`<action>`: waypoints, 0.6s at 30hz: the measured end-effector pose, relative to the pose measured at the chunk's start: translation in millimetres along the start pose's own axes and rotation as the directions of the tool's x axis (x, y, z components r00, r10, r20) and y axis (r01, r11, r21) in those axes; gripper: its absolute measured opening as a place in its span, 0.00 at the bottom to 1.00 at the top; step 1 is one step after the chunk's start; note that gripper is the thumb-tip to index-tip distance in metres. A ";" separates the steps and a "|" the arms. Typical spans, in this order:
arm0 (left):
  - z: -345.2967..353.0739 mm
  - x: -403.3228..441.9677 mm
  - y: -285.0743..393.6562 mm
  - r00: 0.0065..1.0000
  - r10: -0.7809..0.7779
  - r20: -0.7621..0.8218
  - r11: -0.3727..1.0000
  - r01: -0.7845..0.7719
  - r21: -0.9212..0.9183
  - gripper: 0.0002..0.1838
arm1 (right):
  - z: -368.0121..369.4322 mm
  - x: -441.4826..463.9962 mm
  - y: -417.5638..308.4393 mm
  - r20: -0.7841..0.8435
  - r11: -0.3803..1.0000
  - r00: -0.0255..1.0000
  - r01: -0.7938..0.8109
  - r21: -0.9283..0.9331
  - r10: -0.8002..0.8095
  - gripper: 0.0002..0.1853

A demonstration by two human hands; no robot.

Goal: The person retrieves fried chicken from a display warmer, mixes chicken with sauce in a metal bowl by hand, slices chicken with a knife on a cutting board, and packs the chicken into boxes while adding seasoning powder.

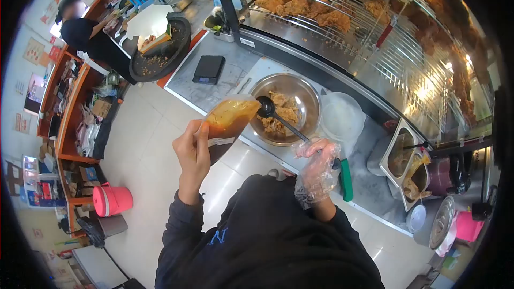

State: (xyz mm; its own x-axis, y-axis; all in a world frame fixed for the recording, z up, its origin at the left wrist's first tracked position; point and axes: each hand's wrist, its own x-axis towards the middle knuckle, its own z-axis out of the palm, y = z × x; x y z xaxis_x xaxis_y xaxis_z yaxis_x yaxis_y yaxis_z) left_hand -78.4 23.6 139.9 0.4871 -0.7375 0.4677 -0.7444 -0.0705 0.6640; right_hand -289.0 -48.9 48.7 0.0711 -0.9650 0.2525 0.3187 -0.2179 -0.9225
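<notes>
My left hand (191,152) is closed around a clear container of orange-brown sauce (227,120), tilted toward the bowl; whether it is a tub or a pouch is unclear. In a loose clear plastic glove, my right hand (317,167) grips the handle of a black ladle (292,128). The ladle's head meets the container's rim, over the left side of a steel mixing bowl (313,99). Pieces of fried chicken (287,108) lie in that bowl. Beside my right hand is a green handle (346,180), and a whitish round tub (342,116) stands right of the bowl.
A black digital scale (209,69) sits on the counter's left part. Behind the counter rises a heated display case (321,37) with fried chicken on racks. Steel food pans (399,152) stand at the right. A co-worker (80,32) is at the far left.
</notes>
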 end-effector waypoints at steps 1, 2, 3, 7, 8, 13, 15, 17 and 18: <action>2.8 1.5 0.0 0.999 0.037 -0.002 0.999 -0.037 -0.001 0.07 | 0.8 0.4 -1.1 -0.008 1.000 1.000 -0.009 -0.021 0.009 0.29; 6.6 3.1 -1.2 0.997 0.075 -0.005 0.997 -0.075 -0.003 0.07 | 0.4 0.2 0.1 -0.021 0.999 0.999 -0.049 0.018 0.049 0.29; 9.5 4.1 -2.2 0.994 0.113 -0.009 0.994 -0.113 -0.005 0.07 | 0.3 -0.1 1.4 -0.031 0.994 0.995 -0.088 0.060 0.090 0.28; 14.3 5.4 -5.2 0.995 0.082 0.055 0.996 -0.083 0.030 0.08 | 5.4 1.6 -5.3 -0.044 0.949 0.987 -0.139 0.282 0.157 0.26; 16.3 6.2 -5.6 0.995 0.078 0.059 0.996 -0.079 0.031 0.09 | 3.2 1.7 -3.2 -0.041 0.945 0.985 -0.150 0.290 0.169 0.25; 25.0 11.2 -3.5 0.994 0.053 0.095 0.998 -0.057 0.040 0.09 | -5.4 4.8 -1.8 -0.012 0.948 0.978 -0.200 0.249 0.209 0.21; 25.7 13.2 -3.6 0.990 0.016 0.140 0.996 -0.029 0.088 0.08 | -6.2 6.0 -1.9 -0.011 0.947 0.982 -0.177 0.268 0.186 0.21; 29.1 14.9 -2.9 0.991 0.045 0.128 0.995 -0.056 0.084 0.08 | -5.6 8.0 -2.9 -0.021 0.941 0.981 -0.178 0.287 0.192 0.21; 30.6 16.2 -2.6 0.991 0.061 0.121 0.994 -0.071 0.083 0.08 | -4.6 9.3 -4.6 -0.031 0.936 0.977 -0.191 0.296 0.210 0.20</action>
State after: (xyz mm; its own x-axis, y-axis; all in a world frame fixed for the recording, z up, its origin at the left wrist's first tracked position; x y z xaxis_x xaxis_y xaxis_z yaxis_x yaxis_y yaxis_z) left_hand -82.6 -8.7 128.0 0.3819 -0.8165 0.4331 -0.8123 -0.0730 0.5786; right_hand -294.2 -57.6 54.0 0.1067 -0.9933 0.0441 0.5644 0.0240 -0.8252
